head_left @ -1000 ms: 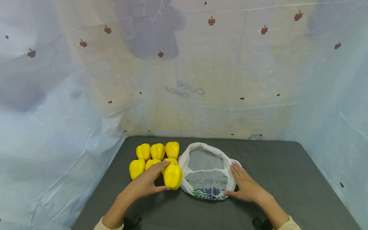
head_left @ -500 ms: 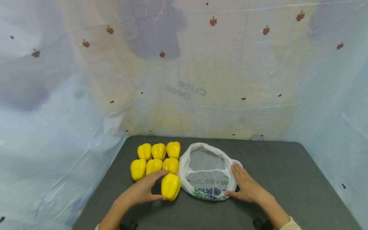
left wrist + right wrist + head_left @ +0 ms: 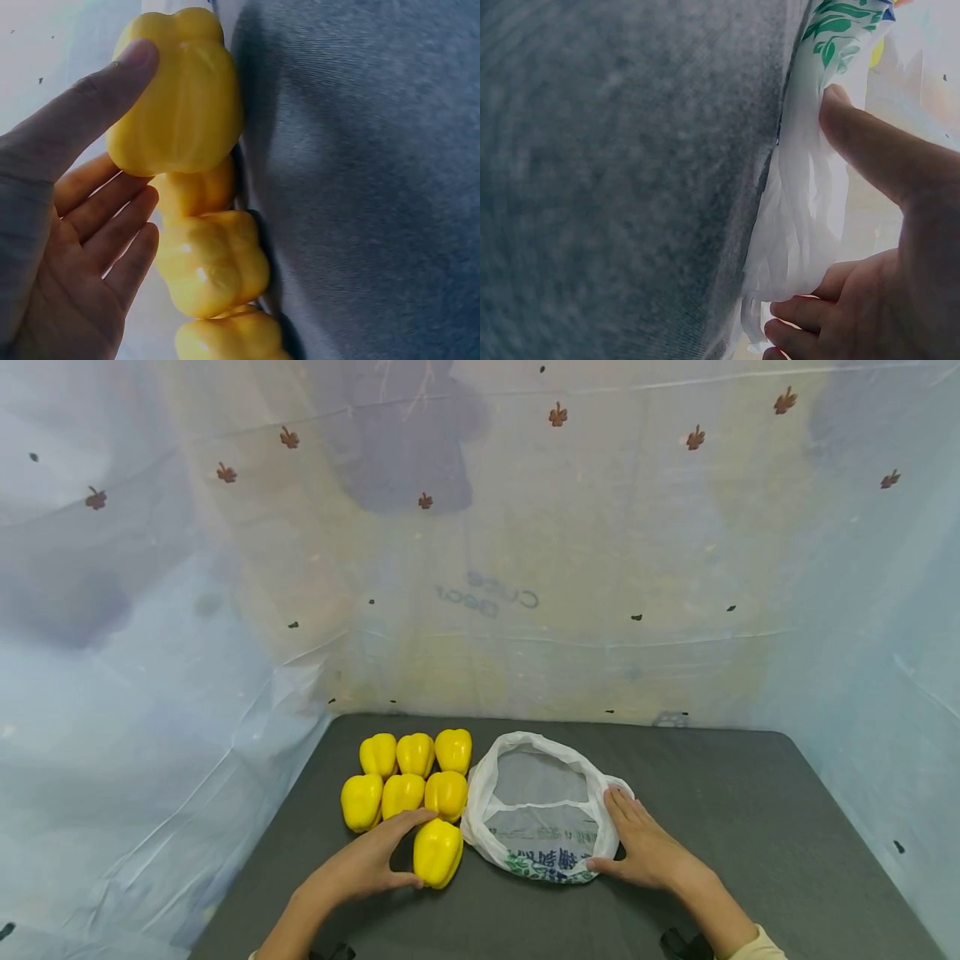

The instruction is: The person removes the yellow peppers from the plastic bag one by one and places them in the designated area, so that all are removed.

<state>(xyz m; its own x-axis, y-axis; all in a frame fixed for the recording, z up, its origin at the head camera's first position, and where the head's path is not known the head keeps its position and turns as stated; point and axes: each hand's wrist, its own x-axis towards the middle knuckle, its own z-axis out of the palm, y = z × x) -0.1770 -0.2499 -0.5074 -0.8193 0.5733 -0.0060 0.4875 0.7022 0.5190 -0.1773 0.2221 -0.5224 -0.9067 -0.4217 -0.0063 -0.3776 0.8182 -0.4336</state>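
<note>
My left hand [image 3: 369,860] holds a yellow bell pepper [image 3: 438,853] between thumb and fingers, at the near end of a group of similar peppers. In the left wrist view the thumb lies across the pepper [image 3: 180,105], and the index fingertip is hidden behind it. A white plastic bag [image 3: 483,781] with green and blue print stands with its mouth wide, just right of that pepper. My right hand [image 3: 648,847] rests against the bag's right side, fingers extended and thumb spread near the front rim. In the right wrist view the thumb touches the bag's wall [image 3: 802,180].
Behind the held pepper, several yellow bell peppers [image 3: 403,795] stand in two rows left of the bag. All of it is on a dark grey table [image 3: 720,802]. A pale printed curtain [image 3: 570,543] hangs behind the table and along both sides.
My left hand has brought the yellow bell pepper nearer and slightly left, down to the front of the group, uncovering the peppers behind. My right hand stays at the bag.
</note>
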